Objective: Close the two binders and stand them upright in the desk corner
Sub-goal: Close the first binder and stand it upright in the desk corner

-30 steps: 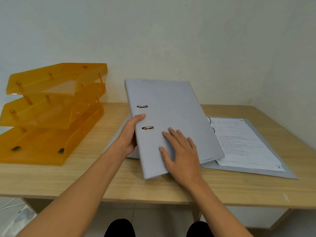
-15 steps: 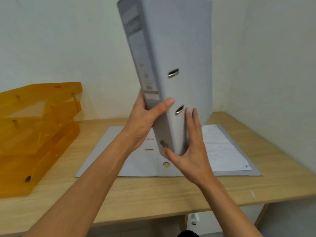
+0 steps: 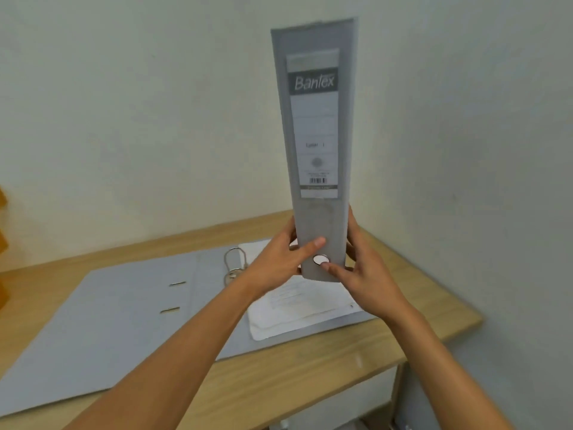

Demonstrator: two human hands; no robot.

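Note:
A closed grey binder [image 3: 316,128] is held upright in the air above the desk, its labelled spine facing me. My left hand [image 3: 279,262] grips its lower left side with the thumb across the spine. My right hand [image 3: 359,271] grips the lower right side, thumb under the spine's finger hole. Below it a second grey binder [image 3: 124,308] lies open and flat on the wooden desk [image 3: 310,377], metal rings [image 3: 234,263] up, with a stack of white paper [image 3: 297,311] on its right half.
The desk's far right corner [image 3: 372,237] meets two pale walls just behind the raised binder. A sliver of the orange letter tray [image 3: 2,243] shows at the left edge. The desk's right edge drops off near my right forearm.
The closed binder has been turned so its spine faces me and carried right, toward the wall corner. Both hands shifted to grip its lower end. My view swung right, away from the orange trays.

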